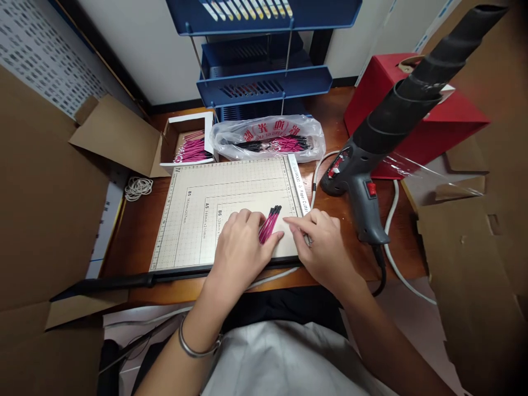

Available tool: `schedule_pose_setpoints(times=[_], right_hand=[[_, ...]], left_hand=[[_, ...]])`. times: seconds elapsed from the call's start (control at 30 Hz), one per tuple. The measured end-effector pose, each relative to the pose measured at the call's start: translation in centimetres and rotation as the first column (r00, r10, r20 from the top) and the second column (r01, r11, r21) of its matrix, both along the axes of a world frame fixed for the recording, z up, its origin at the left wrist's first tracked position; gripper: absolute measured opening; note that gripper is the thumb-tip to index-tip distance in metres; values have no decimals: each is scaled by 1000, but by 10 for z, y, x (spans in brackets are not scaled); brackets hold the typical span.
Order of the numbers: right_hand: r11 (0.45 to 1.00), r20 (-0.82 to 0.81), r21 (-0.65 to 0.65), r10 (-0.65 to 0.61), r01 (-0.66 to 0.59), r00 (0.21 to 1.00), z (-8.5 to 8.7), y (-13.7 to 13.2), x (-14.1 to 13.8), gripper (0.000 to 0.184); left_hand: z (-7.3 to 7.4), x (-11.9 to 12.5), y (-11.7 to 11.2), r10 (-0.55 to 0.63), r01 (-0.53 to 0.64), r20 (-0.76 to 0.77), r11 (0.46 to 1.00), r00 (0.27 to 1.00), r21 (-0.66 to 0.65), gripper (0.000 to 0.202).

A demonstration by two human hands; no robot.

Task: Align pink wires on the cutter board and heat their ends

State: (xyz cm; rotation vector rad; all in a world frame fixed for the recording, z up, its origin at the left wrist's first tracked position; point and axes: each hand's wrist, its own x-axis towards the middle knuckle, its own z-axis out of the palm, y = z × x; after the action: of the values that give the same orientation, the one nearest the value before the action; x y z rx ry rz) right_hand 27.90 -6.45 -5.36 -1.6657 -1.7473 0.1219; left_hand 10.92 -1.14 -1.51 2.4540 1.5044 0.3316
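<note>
My left hand (241, 245) rests on the beige paper cutter board (198, 209), its fingers curled around a small bundle of pink wires with black tips (269, 223). The bundle points up and to the right from under the fingers. My right hand (319, 242) lies just to the right of it at the board's right edge, index finger stretched toward the bundle, the other fingers curled. What the right hand holds, if anything, is hidden.
A black heat gun (367, 181) with a red switch lies right of the board, its cable looping round. Behind the board are a plastic bag of wires (268, 137), a small open box of pink wires (190, 146), blue stacked trays (264, 82) and a red box (412, 115). Cardboard flanks both sides.
</note>
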Motion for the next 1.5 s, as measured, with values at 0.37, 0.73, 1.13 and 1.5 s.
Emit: schedule_pose_setpoints(times=[0.37, 0.73, 1.13, 1.5], right_hand=[[967, -286, 121, -182, 224, 941, -22, -22, 40, 13], [891, -591, -130, -422, 435, 687, -47, -46, 35, 35], [868, -688, -286, -480, 405, 544, -52, -45, 36, 49], [865, -695, -295, -485, 405, 530, -51, -46, 37, 47]], left_hand=[[51, 0, 76, -314, 267, -607, 949, 730, -170, 20], [53, -19, 108, -386, 294, -616, 923, 687, -249, 17], [83, -78, 262, 33, -47, -746, 999, 665, 2, 30], [42, -66, 293, 7, 10, -712, 1000, 702, 19, 33]])
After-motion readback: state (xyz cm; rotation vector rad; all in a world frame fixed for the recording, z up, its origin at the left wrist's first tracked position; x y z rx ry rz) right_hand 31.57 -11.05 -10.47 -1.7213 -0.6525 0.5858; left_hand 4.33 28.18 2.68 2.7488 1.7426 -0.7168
